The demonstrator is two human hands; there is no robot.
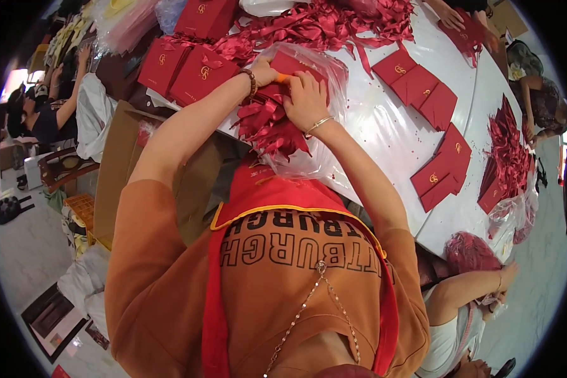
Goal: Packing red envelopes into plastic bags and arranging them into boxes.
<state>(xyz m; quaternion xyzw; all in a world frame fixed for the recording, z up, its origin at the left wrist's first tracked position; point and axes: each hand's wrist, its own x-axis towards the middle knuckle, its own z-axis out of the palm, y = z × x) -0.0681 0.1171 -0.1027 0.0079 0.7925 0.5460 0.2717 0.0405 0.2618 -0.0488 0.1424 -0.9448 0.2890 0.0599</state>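
Observation:
A clear plastic bag (337, 69) lies at the table's near edge with red paper gift bags (294, 64) and loose red ribbons (274, 129) in and over it. My left hand (264, 72) closes on the red gift bags from the left, its fingertips partly hidden. Just right of it, my right hand (307, 101) bends its fingers over the same bags. A small orange piece (283, 78) shows between the two hands; I cannot make out what it is.
More red gift bags (205, 75) stand at left beside a ribbon heap (315, 26). Flat red bags (416, 85) lie to the right on the white table (384, 138). An open cardboard box (123, 160) is by my left arm. Other people's hands (450, 16) work around the table.

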